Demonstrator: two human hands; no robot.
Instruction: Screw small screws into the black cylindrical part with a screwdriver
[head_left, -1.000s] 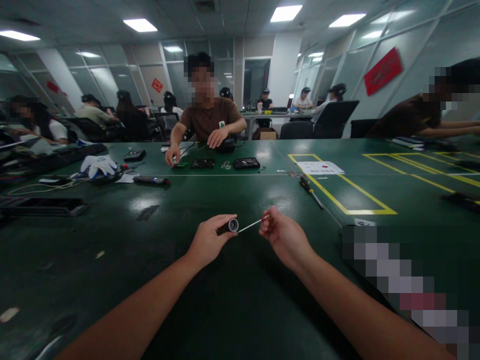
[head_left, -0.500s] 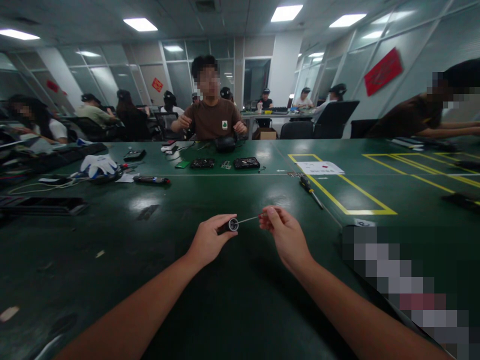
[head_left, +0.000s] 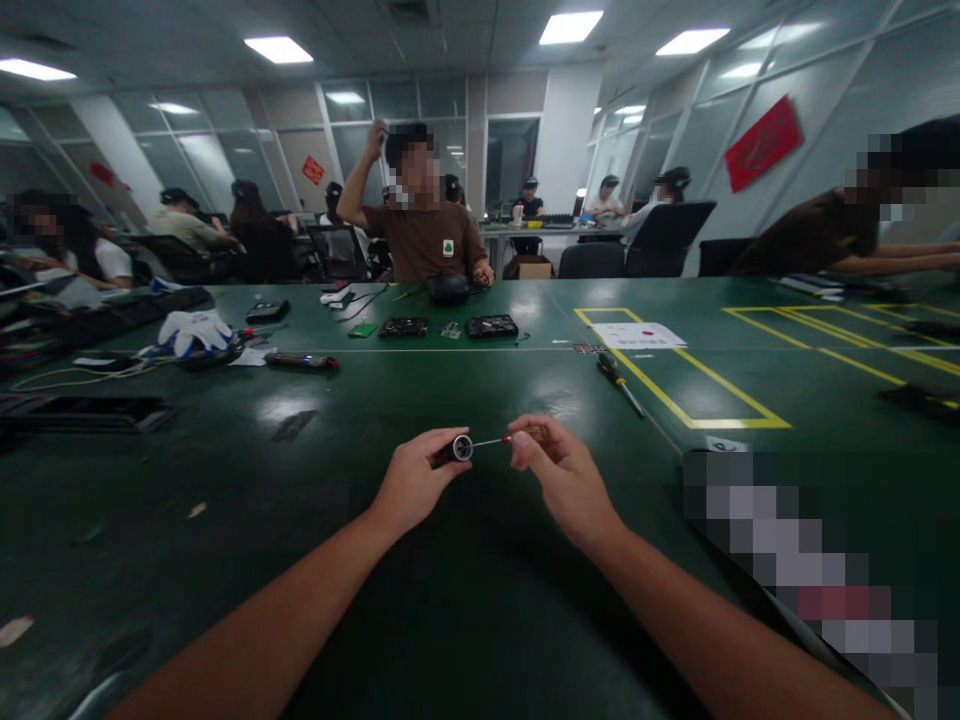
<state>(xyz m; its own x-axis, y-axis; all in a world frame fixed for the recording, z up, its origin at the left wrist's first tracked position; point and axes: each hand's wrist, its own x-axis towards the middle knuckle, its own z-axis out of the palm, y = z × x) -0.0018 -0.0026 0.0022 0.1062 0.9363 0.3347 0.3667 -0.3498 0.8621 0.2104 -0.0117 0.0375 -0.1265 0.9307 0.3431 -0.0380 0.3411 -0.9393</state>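
My left hand [head_left: 412,485] is closed round a dark cylinder [head_left: 462,448] with a silver ring at its open end, which faces right and toward me. In my right hand [head_left: 566,475] is a slim screwdriver [head_left: 495,441], its red collar and part of the handle showing between thumb and fingers. The thin shaft points left and its tip reaches the cylinder's ringed end; how deep it goes I cannot tell. Both hands are above the green table [head_left: 360,590]. A second screwdriver [head_left: 621,385], with a black and yellow handle, lies beyond my right hand.
Across the table sits a person in a brown shirt [head_left: 420,240]. Dark electronic units [head_left: 491,327], a green board [head_left: 364,329], a pen-like tool [head_left: 301,362] and white gloves [head_left: 195,333] lie on the far half. A paper [head_left: 637,335] overlaps a yellow-taped outline [head_left: 739,424] at right.
My right hand's fingers have shifted on the screwdriver, and its red collar and handle show more. My left hand has hardly moved. The person opposite has raised one hand to their head.
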